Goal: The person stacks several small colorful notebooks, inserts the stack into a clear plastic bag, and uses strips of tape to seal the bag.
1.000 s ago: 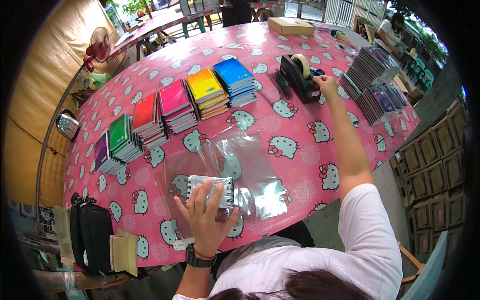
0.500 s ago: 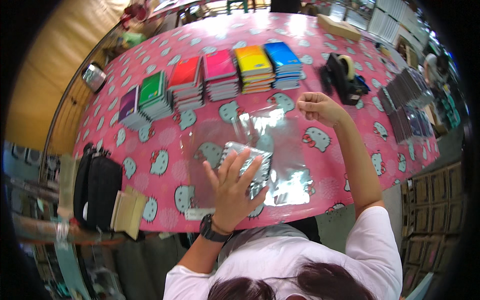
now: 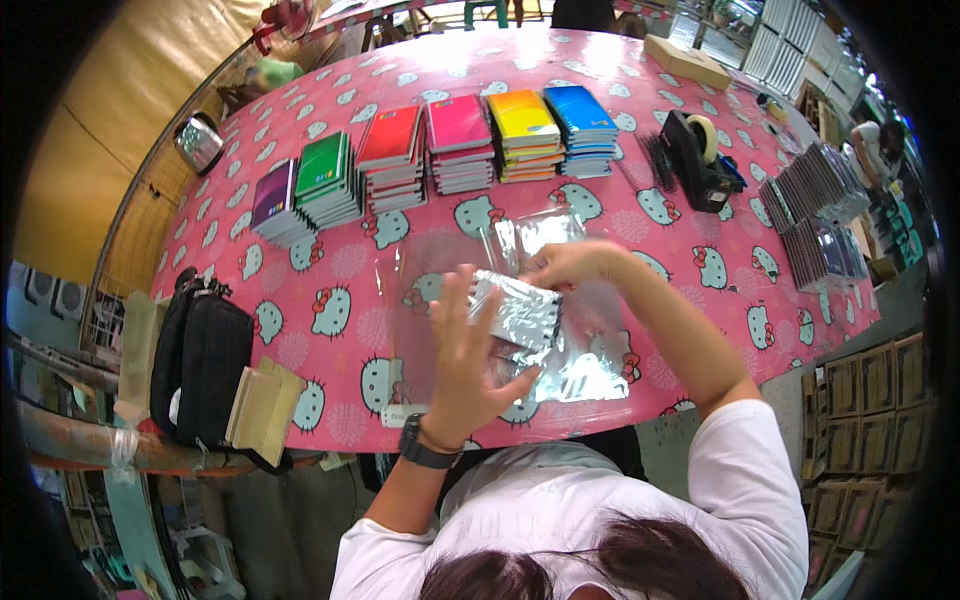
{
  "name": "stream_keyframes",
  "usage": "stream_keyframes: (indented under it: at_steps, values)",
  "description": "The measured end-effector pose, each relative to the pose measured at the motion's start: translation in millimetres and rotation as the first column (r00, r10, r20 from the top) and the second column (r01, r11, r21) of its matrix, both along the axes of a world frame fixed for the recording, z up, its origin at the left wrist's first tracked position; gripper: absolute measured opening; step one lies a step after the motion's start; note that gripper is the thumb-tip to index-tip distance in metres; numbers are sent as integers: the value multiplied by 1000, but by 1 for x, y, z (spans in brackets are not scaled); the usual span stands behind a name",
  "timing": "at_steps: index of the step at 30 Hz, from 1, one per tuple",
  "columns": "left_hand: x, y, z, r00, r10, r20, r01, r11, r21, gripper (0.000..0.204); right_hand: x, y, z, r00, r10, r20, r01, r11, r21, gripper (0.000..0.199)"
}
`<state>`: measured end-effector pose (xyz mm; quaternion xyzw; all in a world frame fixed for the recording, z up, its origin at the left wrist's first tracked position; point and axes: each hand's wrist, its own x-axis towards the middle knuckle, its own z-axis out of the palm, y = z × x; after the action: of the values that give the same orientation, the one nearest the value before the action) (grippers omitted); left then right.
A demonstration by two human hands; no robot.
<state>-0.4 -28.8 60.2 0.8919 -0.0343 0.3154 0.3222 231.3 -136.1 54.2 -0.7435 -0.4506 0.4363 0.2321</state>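
A small spiral notebook pack (image 3: 530, 318), shiny under clear plastic, lies in front of me on a clear plastic sheet (image 3: 592, 375). My left hand (image 3: 465, 355), with a dark watch on the wrist, is spread at the pack's left side, fingers stretched and apart. At the pack's upper right edge my right hand (image 3: 580, 265) has its fingers pinched together. What sits between those fingertips, if anything, is too small to make out.
Behind the sheet stands a row of notebook stacks: purple (image 3: 275, 195), green (image 3: 325, 165), red (image 3: 390, 140), pink (image 3: 458, 125), yellow (image 3: 523, 120) and blue (image 3: 580, 115). A black tape dispenser (image 3: 695, 165) and wrapped packs (image 3: 815, 190) are at right, a black bag (image 3: 205, 365) at left.
My right hand has come down and left from beside the blue stack to the pack's upper edge. My left hand has lifted off the pack's top to its left side.
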Motion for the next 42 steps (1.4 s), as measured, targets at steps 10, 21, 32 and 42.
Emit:
stream_keyframes:
  at_steps: [10, 21, 32, 42]
  values:
    - [75, -19, 3, 950, -311, -4, 178, 555, -813, 63, -118, -99, -5, 714, -686, -143, 540, 408, 736, 83]
    - [88, -107, 36, 738, -670, -78, 391, 518, -761, 65, -10, -322, 27, -108, -994, -14, 527, -70, 847, 111]
    - [37, 15, -9, 986, -2, -166, -125, 647, -752, 35, 181, -576, 136, -665, -396, 633, 614, 192, 765, 79]
    - [3, 17, -8, 944, 23, -328, -107, 964, -243, 48, 277, -590, 64, -293, -190, 937, 953, 23, 302, 72]
